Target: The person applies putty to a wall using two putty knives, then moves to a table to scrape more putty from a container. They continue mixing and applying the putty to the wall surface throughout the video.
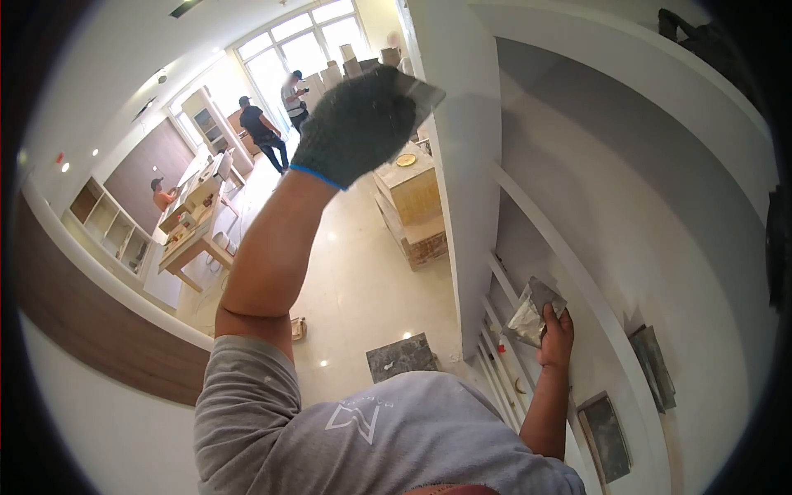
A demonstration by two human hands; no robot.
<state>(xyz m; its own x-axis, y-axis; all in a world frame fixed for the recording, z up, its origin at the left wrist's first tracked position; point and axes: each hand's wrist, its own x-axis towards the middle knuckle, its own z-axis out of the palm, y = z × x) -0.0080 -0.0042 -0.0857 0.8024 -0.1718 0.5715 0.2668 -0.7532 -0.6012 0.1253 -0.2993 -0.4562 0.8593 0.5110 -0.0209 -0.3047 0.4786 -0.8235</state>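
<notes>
My left hand [359, 124], in a dark work glove with a blue cuff, is raised high and closed round a flat scraper. The scraper's blade [425, 95] sticks out to the right, close to the edge of a white upright panel [450, 157]. Lower on the right, my bare right hand [557, 337] grips a flat, square-ended plate [532, 313] smeared with a pale grey paste. It is held in front of the white shelving [569, 247]. The handle of the scraper is hidden inside the glove.
Dark rectangular plates [606, 437] lie on the shelving at lower right. A wooden box stack [412, 202] bears a yellow disc [406, 160]. A dark sheet [403, 358] lies on the floor. Two people [262, 132] stand near the windows; another is beside a workbench [190, 243].
</notes>
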